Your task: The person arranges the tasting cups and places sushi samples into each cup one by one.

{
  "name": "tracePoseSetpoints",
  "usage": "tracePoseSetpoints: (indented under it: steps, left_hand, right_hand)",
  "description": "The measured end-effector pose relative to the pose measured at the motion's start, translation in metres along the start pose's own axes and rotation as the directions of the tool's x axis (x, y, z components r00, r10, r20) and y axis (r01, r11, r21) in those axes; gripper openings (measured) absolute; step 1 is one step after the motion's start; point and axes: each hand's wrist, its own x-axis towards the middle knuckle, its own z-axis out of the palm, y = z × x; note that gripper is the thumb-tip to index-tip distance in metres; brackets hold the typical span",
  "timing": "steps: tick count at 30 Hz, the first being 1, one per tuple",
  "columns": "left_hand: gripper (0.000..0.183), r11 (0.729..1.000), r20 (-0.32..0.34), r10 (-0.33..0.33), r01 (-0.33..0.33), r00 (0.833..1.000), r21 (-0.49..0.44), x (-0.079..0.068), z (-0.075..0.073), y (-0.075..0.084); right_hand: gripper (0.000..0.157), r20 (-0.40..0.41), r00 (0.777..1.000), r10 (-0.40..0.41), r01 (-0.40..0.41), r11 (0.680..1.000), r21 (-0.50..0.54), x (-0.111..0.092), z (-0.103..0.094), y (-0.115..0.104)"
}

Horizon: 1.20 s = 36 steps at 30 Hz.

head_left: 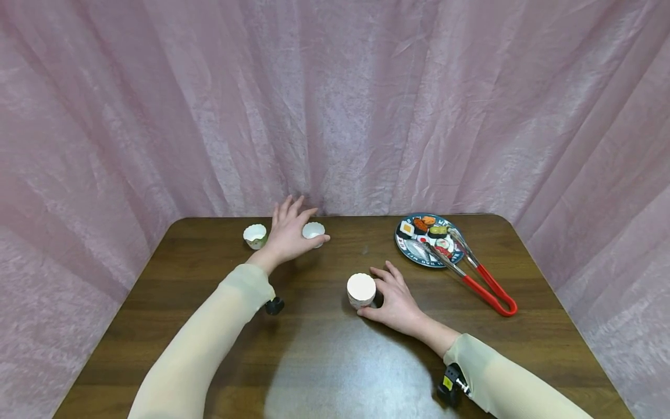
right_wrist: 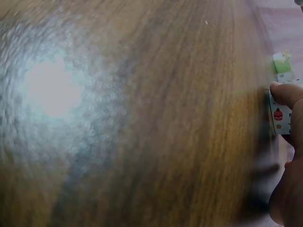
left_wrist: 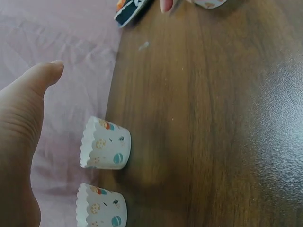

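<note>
My left hand (head_left: 289, 234) reaches to the back of the table, fingers spread, beside a white paper baking cup (head_left: 313, 229). In the left wrist view its thumb (left_wrist: 45, 75) stands apart from the scalloped, patterned baking cup (left_wrist: 106, 145). A green-sided baking cup (head_left: 255, 235) stands left of that hand. Nearer the middle, my right hand (head_left: 396, 304) holds another baking cup (head_left: 361, 291) by its side, thumb in front and fingers behind. The right wrist view shows the thumb (right_wrist: 286, 93) on that cup's printed wall (right_wrist: 279, 116).
At the back right, a blue-rimmed plate (head_left: 404, 249) carries several sushi pieces. Red-handled metal tongs (head_left: 484, 285) rest with their tips on it, handles toward the table's front right. A pink curtain (head_left: 356, 116) hangs along the back edge of the brown wooden table (head_left: 173, 291).
</note>
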Motion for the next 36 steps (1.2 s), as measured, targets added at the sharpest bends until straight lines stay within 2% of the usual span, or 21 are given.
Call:
tracePoseSetpoints:
  steps: [7, 17, 27, 36]
  left_hand:
    - [0.089, 0.999, 0.018, 0.029, -0.028, 0.999, -0.038, -0.008, -0.001, 0.005]
    - [0.088, 0.983, 0.052, 0.061, -0.051, 0.997, -0.175, -0.025, 0.004, 0.009]
    - [0.086, 0.965, 0.101, 0.096, -0.067, 0.99, -0.254, -0.046, 0.006, 0.025]
    - [0.085, 0.938, 0.126, 0.206, -0.16, 0.97, -0.307, -0.068, 0.013, 0.049]
  right_hand:
    - [0.062, 0.009, 1.0, 0.005, -0.005, 1.0, -0.012, -0.001, 0.001, 0.001]
    - [0.061, 0.005, 1.0, 0.002, -0.002, 1.0, -0.009, 0.0, 0.002, -0.001]
    - [0.061, 0.016, 1.0, 0.018, -0.018, 1.0, -0.015, -0.001, 0.001, -0.001]
    - [0.063, 0.014, 1.0, 0.013, -0.012, 1.0, -0.026, -0.001, 0.001, -0.003]
